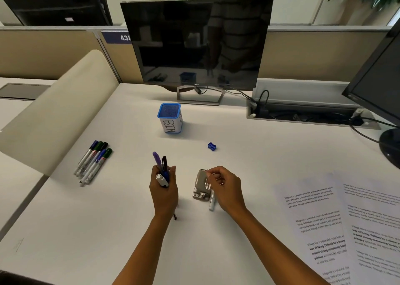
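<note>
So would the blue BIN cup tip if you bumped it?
Probably, if hit high: the cup is taller than wide. Nothing sticks out, so it's likely light. Pushed low, it may slide on the smooth desk.

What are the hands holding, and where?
Left hand grips a bunch of pens round their middles. Right hand curls at the grey metal tool, top end; hold unclear.
</note>
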Motion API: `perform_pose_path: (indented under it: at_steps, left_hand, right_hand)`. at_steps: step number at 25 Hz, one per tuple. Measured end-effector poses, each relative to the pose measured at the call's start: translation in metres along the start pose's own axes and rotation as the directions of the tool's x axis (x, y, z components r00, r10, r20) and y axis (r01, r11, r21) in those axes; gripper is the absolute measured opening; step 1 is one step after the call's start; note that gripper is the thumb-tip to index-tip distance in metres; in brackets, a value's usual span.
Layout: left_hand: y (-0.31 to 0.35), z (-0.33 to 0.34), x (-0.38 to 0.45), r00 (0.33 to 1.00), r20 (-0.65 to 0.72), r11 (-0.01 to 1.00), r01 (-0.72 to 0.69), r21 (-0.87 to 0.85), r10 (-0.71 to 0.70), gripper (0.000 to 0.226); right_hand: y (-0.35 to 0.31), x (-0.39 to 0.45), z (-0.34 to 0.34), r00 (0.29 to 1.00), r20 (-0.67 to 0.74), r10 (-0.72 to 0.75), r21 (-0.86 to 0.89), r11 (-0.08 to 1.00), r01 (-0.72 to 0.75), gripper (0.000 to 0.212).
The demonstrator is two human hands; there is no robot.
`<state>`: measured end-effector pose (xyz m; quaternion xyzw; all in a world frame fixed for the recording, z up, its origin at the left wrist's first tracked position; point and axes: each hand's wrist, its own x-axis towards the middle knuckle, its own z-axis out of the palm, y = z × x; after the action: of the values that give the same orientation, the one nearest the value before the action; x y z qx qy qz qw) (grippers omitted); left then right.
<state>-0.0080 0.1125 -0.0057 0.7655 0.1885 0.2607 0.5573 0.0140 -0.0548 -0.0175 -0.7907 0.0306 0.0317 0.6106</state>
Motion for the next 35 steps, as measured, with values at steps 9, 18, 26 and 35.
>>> perform_pose_path:
  at_steps: [9, 18, 26, 35]
  left_hand:
    - [0.0, 0.001, 0.022, 0.974, -0.225, 0.997, -0.025, -0.075, 0.008, 0.034]
    - [-0.006, 0.0, 0.011, 0.96, -0.206, 0.975, 0.164, -0.149, -0.192, 0.032]
    - [0.034, 0.014, -0.01, 0.811, 0.002, 0.638, 0.461, -0.617, -0.585, 0.042]
    - [0.044, 0.015, -0.027, 0.793, 0.098, 0.561, 0.507, -0.654, -0.601, 0.041]
  right_hand:
    - [0.008, -0.006, -0.002, 0.999, -0.033, -0.024, 0.035, 0.999, 0.026, 0.005]
    - [0.003, -0.016, -0.002, 0.997, 0.04, -0.067, 0.017, 0.998, 0.066, 0.003]
    - [-0.027, -0.061, 0.053, 0.984, 0.097, -0.147, 0.266, 0.957, 0.116, 0.03]
    - [-0.023, -0.04, 0.067, 0.997, -0.016, 0.076, 0.483, 0.874, -0.059, 0.037]
